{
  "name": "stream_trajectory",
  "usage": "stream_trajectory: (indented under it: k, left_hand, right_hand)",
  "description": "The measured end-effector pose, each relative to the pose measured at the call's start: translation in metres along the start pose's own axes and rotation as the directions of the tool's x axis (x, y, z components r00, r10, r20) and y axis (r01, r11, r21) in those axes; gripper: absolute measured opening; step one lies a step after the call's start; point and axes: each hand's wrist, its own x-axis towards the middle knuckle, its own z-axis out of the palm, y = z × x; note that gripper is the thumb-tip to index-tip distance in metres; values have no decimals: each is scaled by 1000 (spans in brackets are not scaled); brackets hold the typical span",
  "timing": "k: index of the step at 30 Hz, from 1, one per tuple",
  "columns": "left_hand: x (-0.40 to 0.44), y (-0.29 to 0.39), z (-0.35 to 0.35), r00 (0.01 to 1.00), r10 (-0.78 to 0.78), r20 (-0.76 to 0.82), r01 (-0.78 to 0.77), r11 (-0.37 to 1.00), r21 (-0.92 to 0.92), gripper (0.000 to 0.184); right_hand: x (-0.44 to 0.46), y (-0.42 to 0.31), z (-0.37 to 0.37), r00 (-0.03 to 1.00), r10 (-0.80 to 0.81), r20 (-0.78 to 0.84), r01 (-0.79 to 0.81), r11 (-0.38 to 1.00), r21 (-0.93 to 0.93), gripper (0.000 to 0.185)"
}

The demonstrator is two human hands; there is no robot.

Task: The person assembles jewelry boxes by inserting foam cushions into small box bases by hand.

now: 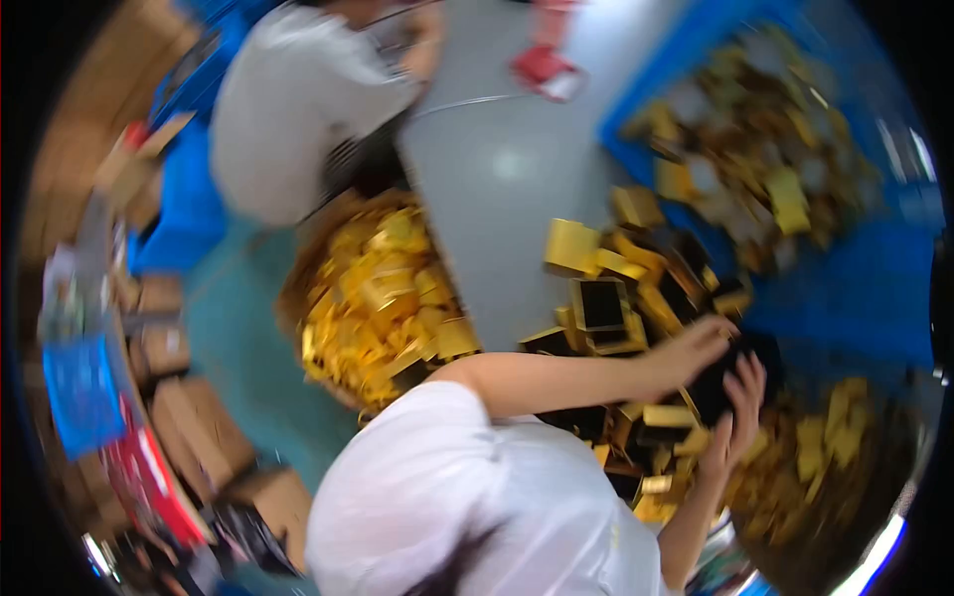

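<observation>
Between my two hands is a black object (713,389), blurred, and its exact kind cannot be made out. My left hand (704,348) bends its fingers over its upper side. From below, my right hand (737,405) presses against it with fingers curved round its edge. Beside and under my hands lies a pile of gold boxes (656,298), some with black inner faces. One open gold box with a black inside (600,304) lies left of my left hand.
A blue crate (621,129) with gold and pale pieces stands at upper right. Loose gold pieces (830,437) lie at lower right. A carton of gold pieces (388,288) stands beside the grey table (497,189). Another person (298,109) sits at upper left, near cardboard boxes (199,432).
</observation>
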Motion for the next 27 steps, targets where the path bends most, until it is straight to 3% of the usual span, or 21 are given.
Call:
stream_trajectory:
  k: [1, 2, 3, 5, 7, 9, 10, 11, 13, 15, 17, 18, 20, 21, 23, 24, 25, 27]
  left_hand:
    - [-3, 14, 4, 999, 37, 15, -38, 996, 75, 31]
    - [-3, 20, 8, 993, 117, 35, -121, 980, 159, 31]
    - [-4, 38, 11, 998, -54, 23, 41, 919, 392, 33]
    - [2, 21, 4, 976, 178, 128, -217, 869, 446, 39]
    - [9, 27, 3, 991, -44, 129, -8, 925, 380, 51]
    - [9, 44, 14, 962, -198, 188, 138, 947, 291, 63]
    - [9, 58, 21, 891, -421, 169, 385, 899, 209, 79]
    - [10, 58, 21, 882, -434, 183, 394, 893, 219, 79]
    - [14, 56, 21, 862, -423, 281, 262, 844, 468, 88]
    - [18, 60, 26, 854, -452, 257, 242, 784, 572, 95]
    - [20, 59, 24, 856, -454, 247, 231, 763, 604, 97]
    - [19, 58, 23, 849, -466, 250, 235, 756, 611, 97]
    - [20, 57, 24, 839, -497, 221, 324, 783, 532, 80]
    - [22, 48, 21, 834, -503, 228, 324, 779, 536, 80]
    - [26, 24, 12, 962, -271, 20, 245, 898, 367, 53]
    - [24, 20, 13, 983, -179, 35, 139, 859, 493, 36]
    - [25, 19, 14, 976, -218, 7, 184, 844, 504, 32]
    - [29, 7, 8, 994, -111, 20, 81, 822, 564, 32]
  right_hand:
    - [-2, -2, 11, 962, 172, -211, -164, 985, 56, 50]
    - [6, -10, 11, 921, 285, -264, -264, 958, 112, 51]
    - [7, -4, 12, 908, 345, -237, -293, 928, 229, 55]
    - [9, -5, 17, 840, 476, -261, -338, 835, 435, 60]
    - [9, 6, 20, 824, 448, -348, -210, 811, 547, 60]
    - [14, 8, 13, 759, 546, -354, -230, 734, 639, 53]
    - [15, 15, 11, 778, 538, -326, -314, 781, 540, 51]
    - [14, 24, 11, 794, 535, -288, -391, 813, 432, 49]
    - [11, 34, 10, 774, 591, -228, -442, 762, 474, 46]
    - [14, 34, 6, 868, 343, -360, -310, 939, 147, 44]
    - [14, 35, 2, 857, 368, -361, -317, 929, 193, 38]
    - [11, 41, 0, 854, 429, -296, -339, 889, 309, 34]
    - [9, 48, 0, 845, 496, -201, -367, 810, 457, 26]
    - [9, 47, 1, 839, 502, -210, -369, 809, 458, 26]
    - [8, 45, 1, 931, 264, -253, -177, 930, 322, 25]
    - [8, 44, 8, 887, 311, -342, -121, 871, 477, 27]
    - [9, 43, 15, 874, 324, -362, -132, 875, 466, 27]
    - [8, 43, 25, 580, 751, -316, -368, 587, 722, 28]
